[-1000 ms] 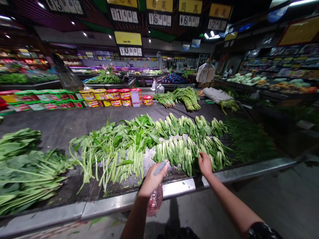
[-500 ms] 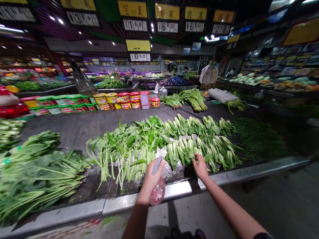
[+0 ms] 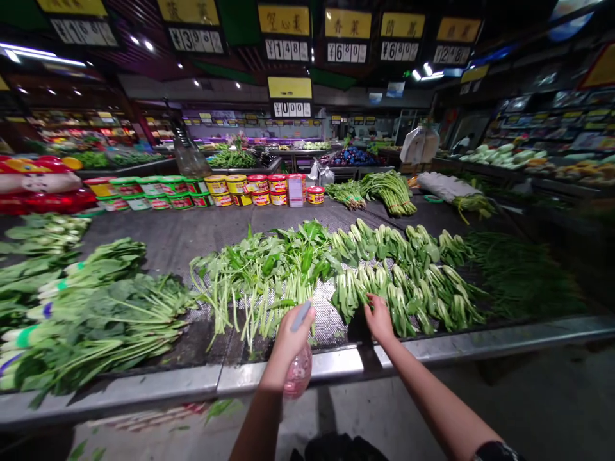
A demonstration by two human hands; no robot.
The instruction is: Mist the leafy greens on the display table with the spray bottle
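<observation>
My left hand (image 3: 287, 339) is closed around a spray bottle (image 3: 298, 374) with a clear pinkish body and a grey head on top, held over the metal front edge. Behind that hand lies loose water spinach (image 3: 262, 272) with its stems toward me. My right hand (image 3: 380, 321) is at the front of the bok choy (image 3: 350, 291), its thumb and fingers apart and slightly curled. I see nothing held in it; whether a fingertip touches the leaves I cannot tell. The bok choy lies in two rows on a perforated mat (image 3: 323, 314).
Leafy bundles (image 3: 120, 320) lie on the left and thin dark greens (image 3: 521, 272) on the right. Stacked tubs (image 3: 235, 189) and long green bundles (image 3: 391, 192) stand behind. A metal rim (image 3: 168, 387) runs along the stand's front. Price signs (image 3: 288, 38) hang overhead.
The whole view has shifted, so the stand appears further right. My right hand has moved left relative to the bok choy. The spray bottle stays in my left hand.
</observation>
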